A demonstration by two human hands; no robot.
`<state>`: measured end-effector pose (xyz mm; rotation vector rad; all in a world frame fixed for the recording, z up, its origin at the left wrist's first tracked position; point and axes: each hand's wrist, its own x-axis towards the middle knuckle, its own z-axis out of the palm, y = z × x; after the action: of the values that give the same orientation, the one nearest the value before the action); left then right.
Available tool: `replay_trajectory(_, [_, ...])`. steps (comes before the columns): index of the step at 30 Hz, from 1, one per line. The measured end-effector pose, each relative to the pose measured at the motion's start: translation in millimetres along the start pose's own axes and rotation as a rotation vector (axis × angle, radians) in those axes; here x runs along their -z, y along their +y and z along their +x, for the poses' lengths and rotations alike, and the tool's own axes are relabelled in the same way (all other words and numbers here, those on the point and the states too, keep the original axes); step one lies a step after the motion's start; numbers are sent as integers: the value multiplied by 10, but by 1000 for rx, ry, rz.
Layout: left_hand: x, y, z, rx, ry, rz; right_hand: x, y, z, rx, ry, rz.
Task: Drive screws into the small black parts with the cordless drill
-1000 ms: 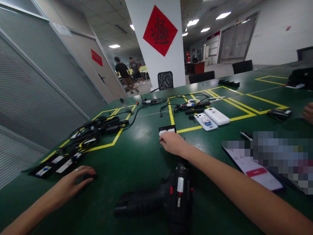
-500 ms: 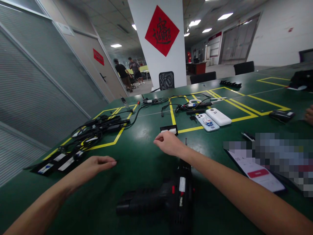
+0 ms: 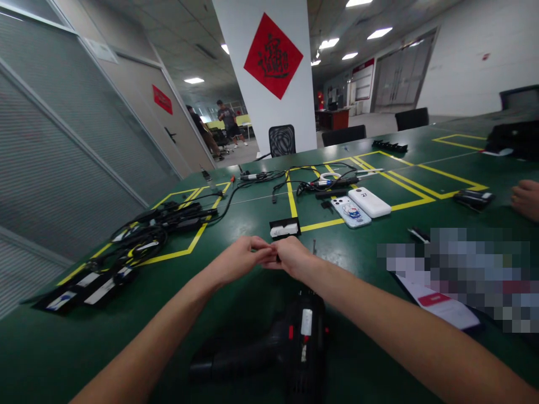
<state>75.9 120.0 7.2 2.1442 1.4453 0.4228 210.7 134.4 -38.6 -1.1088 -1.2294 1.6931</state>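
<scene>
black tray sits just past the left hand and right hand, tips meeting, can't tell if they're gripping anything

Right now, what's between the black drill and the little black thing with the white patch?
In the head view, the right hand shows between the drill and the black thing, meeting the left hand.

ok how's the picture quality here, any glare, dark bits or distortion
Head view: ceiling lights look blown out; the black drill sinks into the dark near part of the green table; the pillar slants; pixelation hides part of the screen; whatever lies between left hand and right hand is too dark to identify.
</scene>
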Motion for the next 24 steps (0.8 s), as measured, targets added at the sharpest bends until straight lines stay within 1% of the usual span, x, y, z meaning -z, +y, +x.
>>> replay_trajectory(1, [30,-39,43,-24,57,44,57,-29,25,42,93,-209])
replay_trajectory(3, [37,-152,165,-76,177,127,190,-109,51,83,175,-299])
replay_trajectory(4, [7,-215,245,-114,216,158,259,-151,53,128,214,-362])
replay_trajectory(5, [-44,-277,335,-160,229,180,327,-189,50,241,277,-567])
replay_trajectory(6, [-108,-331,430,-209,223,195,390,-218,42,315,336,-763])
replay_trajectory(8, [-238,-407,616,-295,186,210,494,-244,27,376,383,-1076])
replay_trajectory(10, [-320,-439,762,-353,146,210,570,-230,25,398,363,-1296])
replay_trajectory(12, [-335,-441,839,-389,112,200,626,-197,43,412,295,-1436])
replay_trajectory(15, [-296,-435,836,-401,75,179,685,-161,94,423,216,-1523])
replay_trajectory(19, [-280,-475,756,-341,59,157,718,-179,131,447,160,-1493])
replay_trajectory(22, [-241,-564,699,-240,44,160,705,-239,118,469,171,-1375])
replay_trajectory(24, [-125,-652,611,-124,61,182,690,-290,106,491,215,-1265])
